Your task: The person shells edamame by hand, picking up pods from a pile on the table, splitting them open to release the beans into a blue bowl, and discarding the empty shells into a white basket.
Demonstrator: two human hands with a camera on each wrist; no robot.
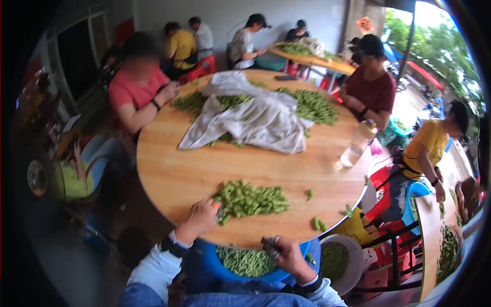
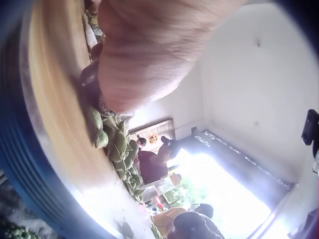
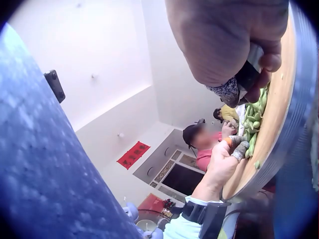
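A heap of green bean pods [image 1: 253, 198] lies on the round wooden table [image 1: 169, 169] near its front edge. My left hand [image 1: 203, 217] is at the heap's left side, its wrapped fingertips right at the pods; grey wraps and an orange band show on its fingers [image 3: 240, 150]. Whether it pinches a pod I cannot tell. By the table's front edge, my right hand [image 1: 290, 256] curls its fingers round a small dark-and-silver tool [image 3: 247, 74], partly hidden by the hand. Beneath that edge, a blue basin [image 1: 207, 260] holds many pods.
A pale cloth [image 1: 245, 117] covers a larger pod pile mid-table. A clear bottle [image 1: 358, 143] stands at the right edge, with stray pods [image 1: 319, 223] nearer me. A white basket [image 1: 353, 256] of pods sits on the floor, right. People [image 1: 140, 87] sit round this and other tables.
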